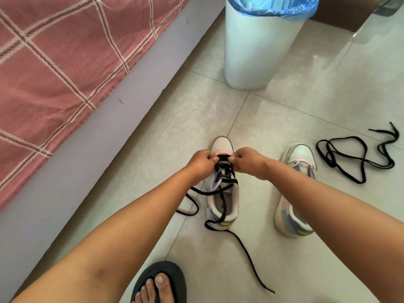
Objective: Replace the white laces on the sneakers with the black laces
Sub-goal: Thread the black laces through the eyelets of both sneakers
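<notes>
- The black lace (223, 182) is soft, light and limp, threaded through the sneaker (222, 193) on the floor (284, 119); best held near its stiff tips.
- Left hand (202, 160) and right hand (246, 158) each pinch its lowest bar near the toe.
- A second sneaker (295, 193) stands unlaced beside it; a spare black lace (358, 156) lies further right.

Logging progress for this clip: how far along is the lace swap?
No white laces are visible. The left sneaker is partly threaded with a black lace; both the left hand and right hand pinch it near the toe. The right sneaker looks unlaced, and the spare black lace lies on the floor.
</notes>
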Tool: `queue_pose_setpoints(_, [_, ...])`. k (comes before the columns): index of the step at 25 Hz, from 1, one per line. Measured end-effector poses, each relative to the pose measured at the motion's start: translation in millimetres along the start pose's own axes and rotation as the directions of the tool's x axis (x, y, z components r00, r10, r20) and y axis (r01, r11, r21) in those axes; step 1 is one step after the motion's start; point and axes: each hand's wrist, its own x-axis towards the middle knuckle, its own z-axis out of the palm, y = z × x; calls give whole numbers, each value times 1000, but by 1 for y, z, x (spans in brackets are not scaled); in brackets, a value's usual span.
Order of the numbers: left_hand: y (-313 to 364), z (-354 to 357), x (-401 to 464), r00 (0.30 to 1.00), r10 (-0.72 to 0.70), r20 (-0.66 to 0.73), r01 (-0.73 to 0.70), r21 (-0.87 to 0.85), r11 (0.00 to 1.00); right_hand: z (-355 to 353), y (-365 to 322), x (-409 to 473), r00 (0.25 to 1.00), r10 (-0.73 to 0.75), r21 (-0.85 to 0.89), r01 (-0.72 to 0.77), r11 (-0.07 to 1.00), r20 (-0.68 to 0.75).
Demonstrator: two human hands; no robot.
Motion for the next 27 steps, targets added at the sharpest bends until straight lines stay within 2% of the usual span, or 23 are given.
queue_pose_setpoints(3, [2,-4,2,999,34,20,-37,162,986,0,-6,-1,999,-25,-85,21,996,-40])
queue_pose_setpoints(5, [6,-5,3,999,29,41,-35,164,986,2,-9,-3,998,-38,-106,34,994,-40])
queue_pose_setpoints(10, [3,1,-2,999,-40,-12,40,-48,998,7,-2,-4,1000,-19,154,21,988,-14])
queue_pose_setpoints(12, [3,6,-4,999,-24,-41,23,-14,1000,8,4,-5,998,-45,184,53,982,-46])
queue_pose_setpoints(14, [6,5,-5,993,41,-110,-27,126,992,7,4,-7,988,-83,97,96,991,-128])
queue_pose_setpoints(16, [8,0,-9,979,93,-180,-49,236,971,5,0,-10,984,-91,-116,73,991,-156])
queue_pose_setpoints(18, [9,-3,-16,985,131,-108,-73,423,903,5,-6,-12,996,29,-319,-56,946,-89])
queue_pose_setpoints(20, [8,3,-22,988,146,38,-133,687,714,8,-11,-16,993,113,-429,-110,897,-18])
queue_pose_setpoints(23, [16,9,-21,978,190,83,-168,856,488,11,-21,-18,999,17,-518,11,855,49])
queue_pose_setpoints(25, [19,8,-21,971,217,99,-191,867,460,8,-22,-18,998,-31,-478,54,877,56])
queue_pose_setpoints(27, [10,7,-23,955,275,109,-242,824,513,5,-15,-18,996,-50,-370,75,926,77])
